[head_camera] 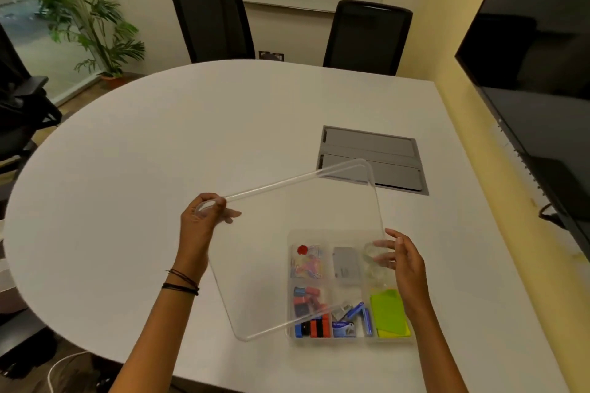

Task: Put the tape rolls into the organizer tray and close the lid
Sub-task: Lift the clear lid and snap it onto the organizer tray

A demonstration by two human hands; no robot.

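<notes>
**Clear lid held over the tray, a hand at each corner**

The left hand [204, 220] grips the lid [281, 242] at its left corner, fingers curled round the rim. The right hand [405, 262] pinches the right corner, thumb above and fingers below. The lid hangs askew over the organizer tray [392, 341] and covers only part of it. The tray sits on the white table [159, 153] - the clear tape rolls [373, 257] lie in its far-right compartment.

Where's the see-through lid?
In the head view, right of centre, the lid is held between the left hand and right hand, partly over the organizer tray.
</notes>
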